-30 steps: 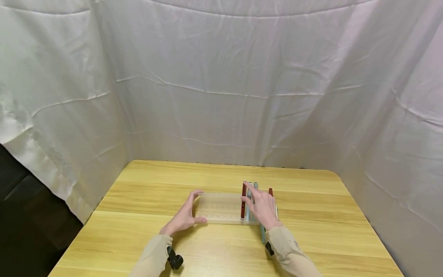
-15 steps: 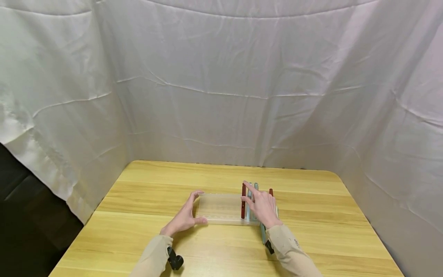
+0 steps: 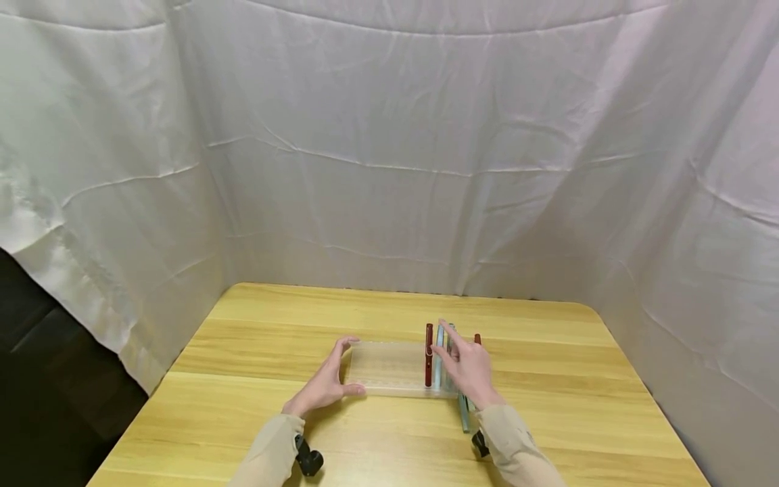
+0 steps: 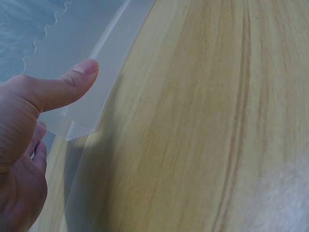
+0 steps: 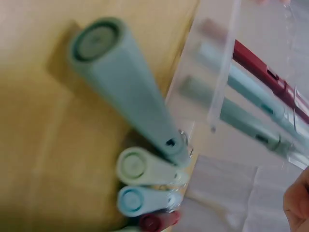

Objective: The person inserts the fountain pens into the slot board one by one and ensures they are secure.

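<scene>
A clear plastic pen stand (image 3: 386,365) with a scalloped edge lies on the table. My left hand (image 3: 325,382) grips its left end, thumb (image 4: 72,87) over the front lip and fingers behind. A dark red pen (image 3: 429,372), a light blue pen (image 3: 438,372) and a grey-green pen (image 5: 241,118) rest side by side at its right end. My right hand (image 3: 473,372) is over these pens. Its straight index finger reaches the top of the light blue pen, and the thumb lies lower, beside the red pen. The right hand partly hides the grey-green pen in the head view.
Right of the stand, loose pens lie on the wooden table: a grey-green pen (image 5: 128,87) nearest, then a pale green pen (image 5: 140,166), a light blue pen (image 5: 137,200) and a red pen (image 5: 157,221). A pale curtain (image 3: 389,203) hangs behind and beside the table.
My right hand has moved slightly right, its index finger going from the top of the red pen to the light blue pen. The left hand keeps its grip on the stand.
</scene>
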A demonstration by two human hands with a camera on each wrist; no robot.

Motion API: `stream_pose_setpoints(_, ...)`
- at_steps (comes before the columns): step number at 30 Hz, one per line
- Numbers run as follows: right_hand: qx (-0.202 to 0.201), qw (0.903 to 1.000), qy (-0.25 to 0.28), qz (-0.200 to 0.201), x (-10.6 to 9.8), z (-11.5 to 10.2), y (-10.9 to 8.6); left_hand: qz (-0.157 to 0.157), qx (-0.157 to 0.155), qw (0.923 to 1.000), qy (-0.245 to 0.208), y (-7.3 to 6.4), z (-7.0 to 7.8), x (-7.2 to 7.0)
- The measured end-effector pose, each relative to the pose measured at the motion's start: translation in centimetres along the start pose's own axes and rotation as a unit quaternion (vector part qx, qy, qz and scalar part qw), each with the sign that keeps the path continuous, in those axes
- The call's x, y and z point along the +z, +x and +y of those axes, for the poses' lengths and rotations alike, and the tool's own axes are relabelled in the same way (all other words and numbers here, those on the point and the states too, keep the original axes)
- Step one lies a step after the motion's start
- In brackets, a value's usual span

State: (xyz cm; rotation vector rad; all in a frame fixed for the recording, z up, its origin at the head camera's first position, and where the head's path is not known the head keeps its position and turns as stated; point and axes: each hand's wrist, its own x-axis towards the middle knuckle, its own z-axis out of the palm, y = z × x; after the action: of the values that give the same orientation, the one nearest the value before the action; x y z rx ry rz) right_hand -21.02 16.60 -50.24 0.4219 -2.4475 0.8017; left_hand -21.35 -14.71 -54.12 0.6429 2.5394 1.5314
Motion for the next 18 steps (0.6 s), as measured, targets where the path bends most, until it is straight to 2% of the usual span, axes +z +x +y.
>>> stream_pose_setpoints(5, 0.031, 0.9954, 0.082, 0.037, -0.8, 1.9, -1.0, 0.001, 0.003, 1.0000, 0.000, 0.0, -0.2, 0.1)
stream_pose_setpoints(8, 0.075, 0.9878, 0.131, 0.037, -1.4, 3.6, -1.8, 0.003, 0.004, 1.0000, -0.002, 0.0, -0.3, 0.1)
stream_pose_setpoints(13, 0.183, 0.9655, 0.185, -0.007, -2.8, 6.2, -2.9, 0.005, 0.004, 1.0000, -0.003, 0.1, -0.4, 0.2)
stream_pose_setpoints(18, 0.251, 0.9404, 0.225, -0.046, -3.9, 8.1, -3.7, 0.006, 0.008, 0.9999, -0.003, 0.0, -0.3, 0.1)
